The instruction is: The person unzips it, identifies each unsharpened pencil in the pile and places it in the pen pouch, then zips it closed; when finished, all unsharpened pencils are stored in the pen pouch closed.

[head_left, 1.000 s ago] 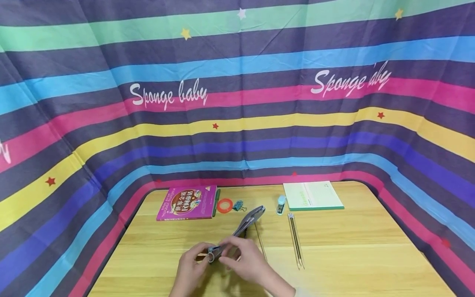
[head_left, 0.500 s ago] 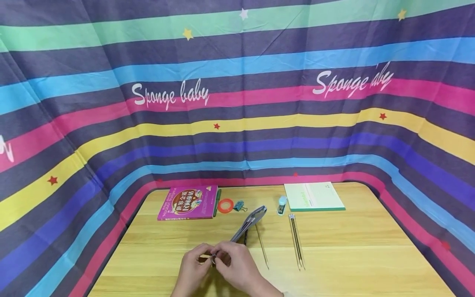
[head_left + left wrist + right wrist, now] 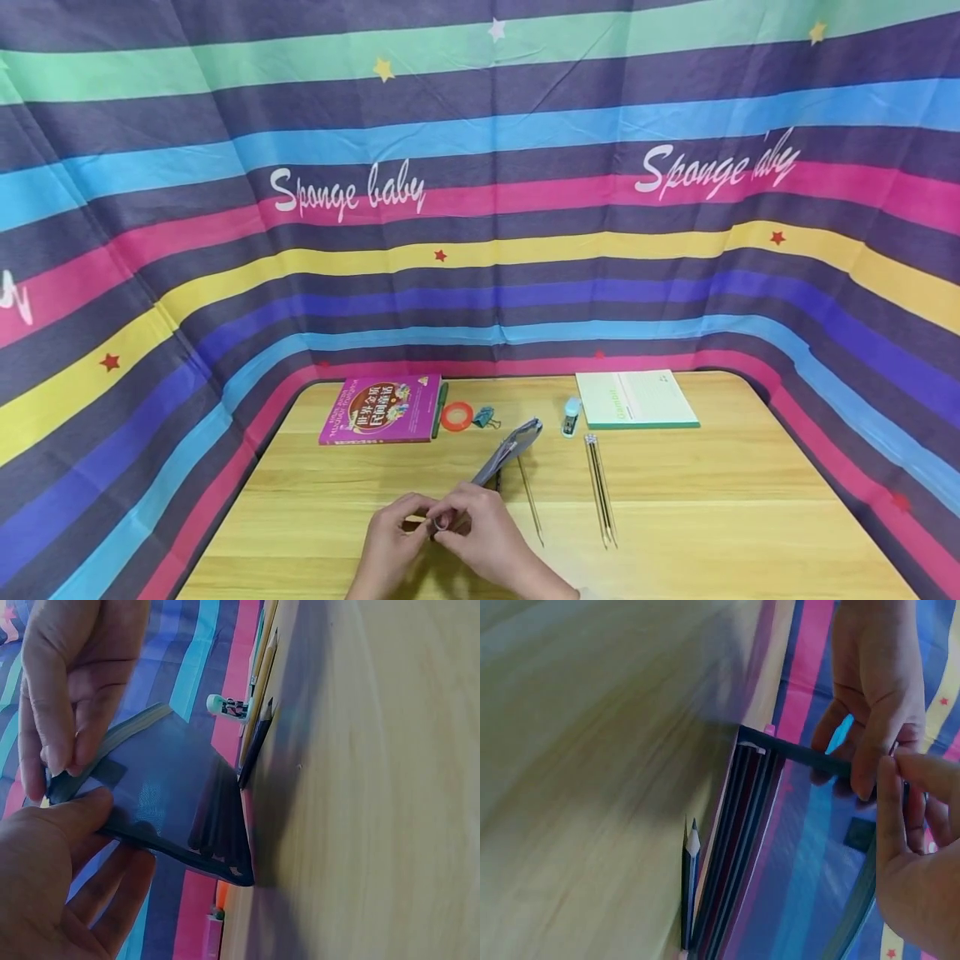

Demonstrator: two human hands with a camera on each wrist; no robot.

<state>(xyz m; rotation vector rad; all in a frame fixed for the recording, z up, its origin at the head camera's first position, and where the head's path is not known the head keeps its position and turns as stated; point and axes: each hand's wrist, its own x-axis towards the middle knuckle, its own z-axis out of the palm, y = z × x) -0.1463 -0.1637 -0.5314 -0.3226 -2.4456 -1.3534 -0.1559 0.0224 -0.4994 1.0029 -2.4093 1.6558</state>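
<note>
A see-through zippered pencil pouch (image 3: 512,450) with dark edging is held tilted above the table. Several pencils (image 3: 217,825) lie along its bottom inside. My left hand (image 3: 393,533) grips the near corner, its thumb on the pouch in the left wrist view. My right hand (image 3: 483,525) pinches that same corner at the end of the zipper (image 3: 855,900), fingertips meeting the left hand's. A small ring shows between the fingers in the head view; the pinched part is mostly hidden. Under the pouch, a dark pencil (image 3: 690,877) lies on the table.
One pencil (image 3: 531,500) lies right of the pouch, several more (image 3: 600,492) beyond it. Along the back are a purple book (image 3: 381,408), an orange tape roll (image 3: 457,416), a binder clip (image 3: 486,417), a small light-blue-capped case (image 3: 571,417) and a pale notebook (image 3: 637,400).
My right hand has shifted left along the pouch to its near corner, closing its fingers beside the left hand's fingertips. The left hand has barely moved.
</note>
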